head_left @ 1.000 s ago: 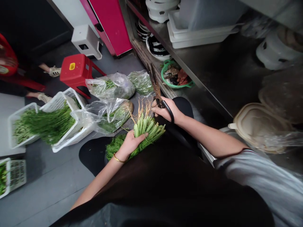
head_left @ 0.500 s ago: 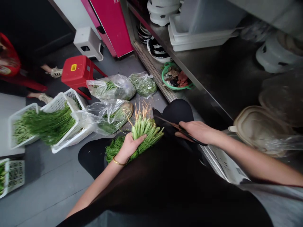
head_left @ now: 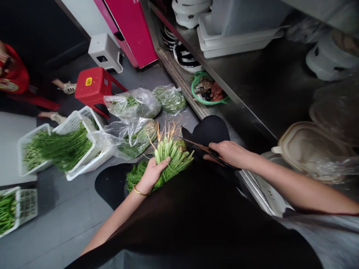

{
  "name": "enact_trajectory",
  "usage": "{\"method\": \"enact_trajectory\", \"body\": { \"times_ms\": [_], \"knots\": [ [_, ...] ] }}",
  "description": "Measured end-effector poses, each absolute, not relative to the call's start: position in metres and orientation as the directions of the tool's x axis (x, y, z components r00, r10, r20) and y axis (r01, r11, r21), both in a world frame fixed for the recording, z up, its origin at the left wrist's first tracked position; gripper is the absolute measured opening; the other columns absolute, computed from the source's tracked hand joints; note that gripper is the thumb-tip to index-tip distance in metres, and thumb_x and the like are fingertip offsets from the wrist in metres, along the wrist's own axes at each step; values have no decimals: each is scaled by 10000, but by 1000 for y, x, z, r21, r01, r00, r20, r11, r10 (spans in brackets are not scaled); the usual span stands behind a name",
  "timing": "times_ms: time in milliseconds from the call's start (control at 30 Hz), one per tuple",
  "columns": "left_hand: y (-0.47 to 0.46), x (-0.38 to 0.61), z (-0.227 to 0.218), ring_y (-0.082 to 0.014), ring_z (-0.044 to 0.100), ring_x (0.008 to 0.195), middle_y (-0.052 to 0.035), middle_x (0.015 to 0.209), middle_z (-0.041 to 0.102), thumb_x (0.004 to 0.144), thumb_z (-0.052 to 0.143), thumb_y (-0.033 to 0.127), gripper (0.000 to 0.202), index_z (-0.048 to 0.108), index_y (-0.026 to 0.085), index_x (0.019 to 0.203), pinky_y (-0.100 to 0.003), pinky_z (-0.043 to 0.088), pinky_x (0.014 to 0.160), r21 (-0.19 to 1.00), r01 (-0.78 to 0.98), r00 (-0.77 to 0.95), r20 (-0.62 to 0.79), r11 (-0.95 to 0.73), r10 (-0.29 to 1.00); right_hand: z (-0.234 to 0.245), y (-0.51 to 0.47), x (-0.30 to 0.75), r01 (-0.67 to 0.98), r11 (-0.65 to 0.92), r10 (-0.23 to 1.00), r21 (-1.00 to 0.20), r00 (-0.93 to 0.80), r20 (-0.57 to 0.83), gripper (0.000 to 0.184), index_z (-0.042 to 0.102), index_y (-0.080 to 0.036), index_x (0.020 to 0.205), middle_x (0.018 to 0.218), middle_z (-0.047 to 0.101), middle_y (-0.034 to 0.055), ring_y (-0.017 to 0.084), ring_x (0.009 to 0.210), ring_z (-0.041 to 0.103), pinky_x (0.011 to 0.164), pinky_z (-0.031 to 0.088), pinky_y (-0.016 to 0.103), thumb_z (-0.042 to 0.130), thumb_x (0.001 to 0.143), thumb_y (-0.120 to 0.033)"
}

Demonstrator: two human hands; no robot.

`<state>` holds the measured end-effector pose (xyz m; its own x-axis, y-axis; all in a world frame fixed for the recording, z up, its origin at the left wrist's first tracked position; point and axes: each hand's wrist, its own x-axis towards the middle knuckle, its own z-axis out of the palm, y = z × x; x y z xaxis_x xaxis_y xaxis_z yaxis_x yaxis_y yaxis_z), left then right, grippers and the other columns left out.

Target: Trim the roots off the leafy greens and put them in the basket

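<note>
My left hand [head_left: 153, 172] is closed round a bunch of leafy greens [head_left: 171, 153] over my lap. Pale stalks and thin orange-brown roots point up and away from me; the feathery leaves hang below the hand and lie partly hidden. In my right hand [head_left: 226, 152] is a pair of scissors [head_left: 202, 147], its dark handles wrapped by my fingers. The blades point left toward the stalks and roots, with a small gap between. Just beyond the bunch lies a clear plastic bag of greens [head_left: 134, 140].
White baskets of greens [head_left: 81, 164] stand at left, another basket [head_left: 28, 203] nearer. A red stool [head_left: 94, 86] and bags lie ahead. The metal shelf [head_left: 252, 93] rises at right, holding tubs, with a green colander [head_left: 199, 98] below. A person in red sits far left.
My right hand and the scissors have moved slightly left toward the bunch. The view has shifted a little, showing more at the left. The left hand keeps its hold.
</note>
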<state>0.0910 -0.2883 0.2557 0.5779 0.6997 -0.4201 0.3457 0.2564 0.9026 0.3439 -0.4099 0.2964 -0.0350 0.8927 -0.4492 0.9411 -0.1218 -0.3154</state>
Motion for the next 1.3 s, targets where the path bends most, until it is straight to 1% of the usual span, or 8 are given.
{"method": "enact_trajectory", "body": {
  "times_ms": [333, 467, 600, 667, 833, 1000, 1167, 1300],
  "knots": [
    [-285, 90, 250, -251, 641, 875, -83, 906, 725, 716, 664, 464, 393, 715, 130, 919, -333, 484, 833, 897, 383, 615, -425, 220, 664, 300, -396, 341, 977, -47, 878, -210, -60, -474, 505, 526, -180, 1007, 808, 699, 123, 268, 730, 670, 533, 314, 298, 292, 896, -612],
    [-284, 90, 248, -247, 639, 893, -78, 908, 725, 720, 659, 466, 390, 714, 134, 917, -327, 480, 850, 901, 380, 625, -416, 208, 660, 304, -393, 345, 983, -19, 871, -184, -74, -485, 461, 548, -171, 999, 766, 694, 125, 271, 720, 664, 532, 315, 301, 329, 904, -565],
    [-284, 89, 247, -250, 632, 930, -82, 945, 719, 734, 645, 475, 393, 710, 134, 919, -330, 469, 877, 910, 355, 604, -399, 215, 691, 303, -399, 349, 989, -26, 904, -146, -39, -426, 387, 562, -179, 963, 688, 674, 92, 249, 655, 647, 522, 285, 285, 394, 891, -520],
    [-285, 89, 247, -257, 623, 979, -90, 996, 710, 733, 652, 467, 404, 702, 135, 958, -335, 458, 904, 916, 323, 582, -391, 239, 713, 301, -405, 350, 977, -77, 921, -201, -8, -390, 371, 557, -191, 908, 668, 658, 67, 225, 634, 635, 517, 271, 276, 393, 890, -523],
    [-286, 87, 246, -266, 620, 1009, -99, 1014, 711, 692, 699, 463, 445, 696, 133, 991, -349, 450, 938, 909, 274, 576, -417, 315, 703, 297, -415, 353, 881, -148, 947, -450, -6, -322, 412, 492, -212, 784, 666, 615, 29, 167, 623, 611, 524, 285, 256, 276, 934, -530],
    [-285, 84, 243, -270, 614, 1028, -92, 1023, 710, 682, 706, 480, 462, 698, 149, 1004, -352, 444, 957, 917, 236, 577, -399, 322, 713, 300, -408, 351, 913, -84, 869, -399, -129, -478, 367, 503, -211, 845, 700, 635, 42, 213, 712, 649, 522, 281, 258, 348, 911, -537],
    [-284, 82, 240, -270, 633, 961, -92, 956, 723, 670, 714, 490, 455, 713, 137, 957, -346, 480, 893, 915, 277, 604, -404, 294, 687, 297, -398, 351, 929, -14, 891, -369, -156, -427, 394, 521, -208, 864, 703, 644, 48, 226, 739, 653, 513, 252, 260, 352, 904, -561],
    [-286, 80, 241, -251, 631, 981, -94, 1032, 708, 711, 702, 440, 449, 685, 132, 1037, -347, 479, 911, 928, 226, 580, -373, 297, 724, 295, -401, 355, 927, -12, 895, -375, -157, -417, 409, 524, -209, 833, 675, 634, 45, 218, 702, 645, 506, 235, 257, 365, 890, -581]
  ]
}}
